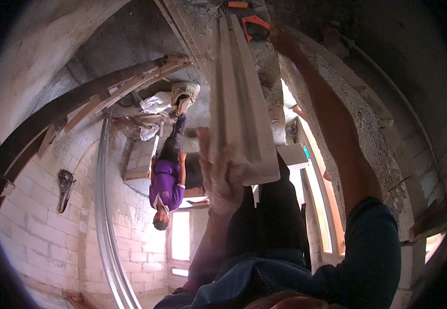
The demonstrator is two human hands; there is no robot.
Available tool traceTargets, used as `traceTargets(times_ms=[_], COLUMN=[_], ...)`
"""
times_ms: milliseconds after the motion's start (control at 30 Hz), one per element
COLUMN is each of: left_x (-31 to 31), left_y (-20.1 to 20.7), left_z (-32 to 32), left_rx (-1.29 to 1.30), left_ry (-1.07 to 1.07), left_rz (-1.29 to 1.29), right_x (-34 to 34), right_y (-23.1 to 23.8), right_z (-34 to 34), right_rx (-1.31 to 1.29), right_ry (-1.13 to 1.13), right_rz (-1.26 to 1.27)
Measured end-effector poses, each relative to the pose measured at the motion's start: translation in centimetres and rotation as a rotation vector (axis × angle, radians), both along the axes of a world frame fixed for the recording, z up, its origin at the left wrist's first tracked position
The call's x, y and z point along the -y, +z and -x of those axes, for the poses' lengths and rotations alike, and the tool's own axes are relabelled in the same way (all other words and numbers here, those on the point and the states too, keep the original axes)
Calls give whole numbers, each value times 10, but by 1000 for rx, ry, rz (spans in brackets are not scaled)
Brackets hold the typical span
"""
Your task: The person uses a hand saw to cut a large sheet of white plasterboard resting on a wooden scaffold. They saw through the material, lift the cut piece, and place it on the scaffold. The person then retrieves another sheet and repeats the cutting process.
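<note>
A long white grooved moulding (244, 103) runs from the top of the view toward my body, its near end just in front of my legs. My left hand (221, 172) is wrapped round the left edge by that near end; its fingers are slightly blurred. Stretched far forward, my right hand (284, 41) is closed at the orange handle of a handsaw (256, 23), right beside the moulding's far end. The saw's blade cannot be made out. Another orange piece (238, 4) shows at the top edge, partly cut off.
A person in a purple shirt (167, 180), upside down in the picture, is at the left beyond the moulding. Pale bags (156, 103) lie near them. Long metal profiles (105, 206) and a curved wooden beam (33, 129) stand left, before a white block wall (38, 221). A rough ledge (357, 108) runs right.
</note>
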State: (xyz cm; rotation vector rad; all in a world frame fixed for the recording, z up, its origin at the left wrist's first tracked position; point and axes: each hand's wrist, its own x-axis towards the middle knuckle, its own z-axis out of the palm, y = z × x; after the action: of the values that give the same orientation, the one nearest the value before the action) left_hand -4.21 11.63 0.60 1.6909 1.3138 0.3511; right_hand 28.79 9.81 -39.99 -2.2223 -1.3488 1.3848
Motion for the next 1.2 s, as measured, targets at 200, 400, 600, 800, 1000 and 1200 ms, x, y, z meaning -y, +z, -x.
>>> traceTargets(times_ms=[200,400,600,800,1000,1200], left_x=[-38,-66,-184,-213,-206,-194], left_y=[-32,-2,-33,-194,-221,-145], left_z=[-18,-20,-15,-67,-116,-97], left_rx=[93,31,-244,-382,-696,-651], left_ry=[255,173,-48,-674,-852,-464], left_rz=[-196,0,671,706,982,1136], right_x=[122,121,93,78,66,63], right_y=[54,72,54,54,69,140], right_z=[57,138,194,218,217,195], right_rx=[-342,-1096,-1187,-1105,-1139,-1211], right_ry=[-322,-1447,-1499,-1623,-1718,-1661], right_rz=[245,610,102,23,-5,135])
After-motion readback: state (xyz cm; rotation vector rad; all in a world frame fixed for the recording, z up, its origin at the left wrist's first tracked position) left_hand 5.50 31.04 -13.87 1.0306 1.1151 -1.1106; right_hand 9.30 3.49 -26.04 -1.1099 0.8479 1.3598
